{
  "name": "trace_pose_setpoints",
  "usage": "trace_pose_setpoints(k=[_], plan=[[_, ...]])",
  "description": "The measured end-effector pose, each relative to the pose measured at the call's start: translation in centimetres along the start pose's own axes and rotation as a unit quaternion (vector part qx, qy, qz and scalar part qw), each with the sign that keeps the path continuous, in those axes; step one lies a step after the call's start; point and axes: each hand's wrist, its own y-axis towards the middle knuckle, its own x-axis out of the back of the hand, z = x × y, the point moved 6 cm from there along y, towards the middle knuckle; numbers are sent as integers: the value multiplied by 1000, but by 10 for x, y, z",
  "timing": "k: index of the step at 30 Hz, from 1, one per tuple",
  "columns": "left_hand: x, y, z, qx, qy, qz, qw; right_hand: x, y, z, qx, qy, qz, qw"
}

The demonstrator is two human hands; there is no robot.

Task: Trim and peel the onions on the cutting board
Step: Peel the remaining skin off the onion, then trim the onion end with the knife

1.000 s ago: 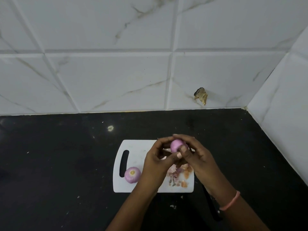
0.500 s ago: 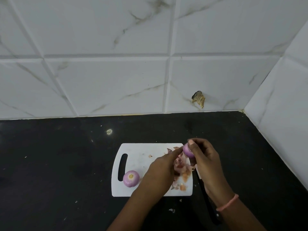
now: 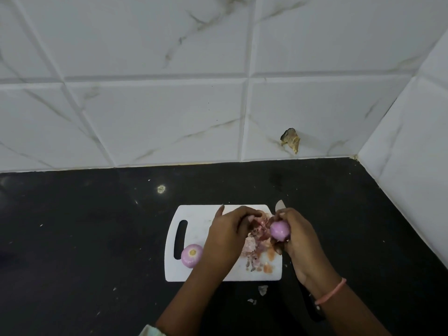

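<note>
My right hand (image 3: pixel 299 241) grips a peeled purple onion (image 3: pixel 280 230) just above the right edge of the white cutting board (image 3: pixel 194 214). Over the middle of the board, my left hand (image 3: pixel 230 236) has its fingers curled, and its fingertips pinch a scrap of onion skin (image 3: pixel 252 217) above a heap of peelings (image 3: pixel 257 248). A second peeled onion (image 3: pixel 192 255) lies on the board's near left corner, its trimmed end up, next to the handle slot.
A knife lies on the black counter along the board's right side, its blade tip (image 3: pixel 280 205) beyond my right hand and its dark handle (image 3: pixel 312 309) under my wrist. Skin scraps (image 3: pixel 262 289) lie near the board's front edge. Tiled walls close the back and right.
Both hands held the onion together above the board; now they have separated and lowered. My right hand carried the onion rightward, and my left hand moved away with a bit of skin.
</note>
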Motion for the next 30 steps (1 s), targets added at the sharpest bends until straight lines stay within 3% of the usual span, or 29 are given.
trace_pose_setpoints(k=[3,5,8,11,14,16,18,22,27,30], plan=[[-4,-3,2,23,-3,21,999,-5,-2,-3,14,-31,16,999],[-4,-5,2,25,-8,49,998,-6,-5,-1,11,20,8,1000],[6,-10,-16,-51,-123,66,989,-8,-8,2,-58,157,7,986],[3,-14,-33,-104,-183,81,974,-15,-6,3,-72,178,35,981],[-1,-14,-33,-64,-236,49,968,-19,-5,1,-35,122,77,989],[1,-13,-27,-32,-259,23,965,-19,-6,3,8,16,86,996],[4,-13,-24,-23,-248,13,968,-18,-5,6,43,-46,72,995],[7,-12,-23,-20,-207,19,978,-24,-7,6,30,-52,61,996],[23,-18,-2,18,-137,-28,990,-12,-8,-4,120,-162,-4,979],[45,-20,41,63,-111,-90,988,-20,-21,-44,69,-192,90,975]])
